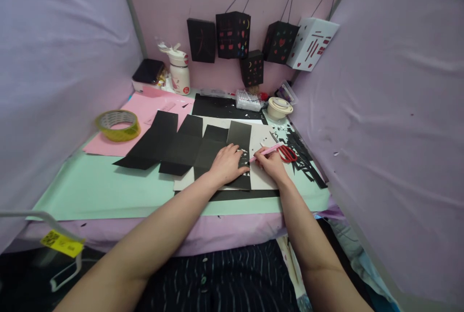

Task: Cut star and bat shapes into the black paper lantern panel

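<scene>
A folded black paper sheet (181, 145) with several panels lies on a pale board (261, 176) on the table. My left hand (227, 163) rests flat on its rightmost panel, fingers spread, pressing it down. My right hand (270, 162) is closed around a pink craft knife (266, 151), its tip at the panel's right edge where small cut-out shapes show white. Red-handled scissors (288, 153) lie just right of the knife.
A yellow tape roll (118, 125) sits on pink paper (145, 109) at the left. Black paper scraps (304, 157) litter the right edge. A white bottle (179, 71), a marker box (248, 100) and a round tub (279, 107) stand at the back. Paper lanterns (232, 35) hang on the wall.
</scene>
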`<state>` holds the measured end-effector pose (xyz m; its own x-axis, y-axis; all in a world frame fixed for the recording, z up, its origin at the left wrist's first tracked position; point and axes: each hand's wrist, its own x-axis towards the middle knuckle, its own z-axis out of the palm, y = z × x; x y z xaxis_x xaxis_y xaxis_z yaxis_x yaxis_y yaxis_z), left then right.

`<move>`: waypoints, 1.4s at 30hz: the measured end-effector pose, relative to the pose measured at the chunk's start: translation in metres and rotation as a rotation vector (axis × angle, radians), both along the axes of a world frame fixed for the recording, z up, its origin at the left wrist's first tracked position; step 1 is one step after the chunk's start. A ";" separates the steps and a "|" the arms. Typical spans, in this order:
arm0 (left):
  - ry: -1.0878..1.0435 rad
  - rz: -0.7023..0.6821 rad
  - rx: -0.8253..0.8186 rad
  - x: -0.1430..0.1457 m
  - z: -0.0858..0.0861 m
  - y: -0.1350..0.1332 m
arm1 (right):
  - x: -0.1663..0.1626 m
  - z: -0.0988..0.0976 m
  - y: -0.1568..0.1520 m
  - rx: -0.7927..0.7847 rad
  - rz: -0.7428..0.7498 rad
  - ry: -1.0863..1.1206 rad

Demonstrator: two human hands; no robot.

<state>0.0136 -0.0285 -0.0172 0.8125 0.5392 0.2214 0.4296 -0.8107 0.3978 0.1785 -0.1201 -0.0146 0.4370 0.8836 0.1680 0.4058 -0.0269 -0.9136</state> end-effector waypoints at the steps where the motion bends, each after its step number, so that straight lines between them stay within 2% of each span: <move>1: 0.008 0.000 0.004 0.000 0.000 0.000 | 0.000 0.000 0.000 -0.001 0.002 -0.002; 21: 0.112 0.000 0.019 -0.002 0.010 -0.003 | 0.001 -0.003 0.002 0.001 0.021 0.020; 42: 0.092 0.017 0.027 0.000 0.004 -0.002 | 0.002 -0.005 0.004 -0.010 -0.019 0.042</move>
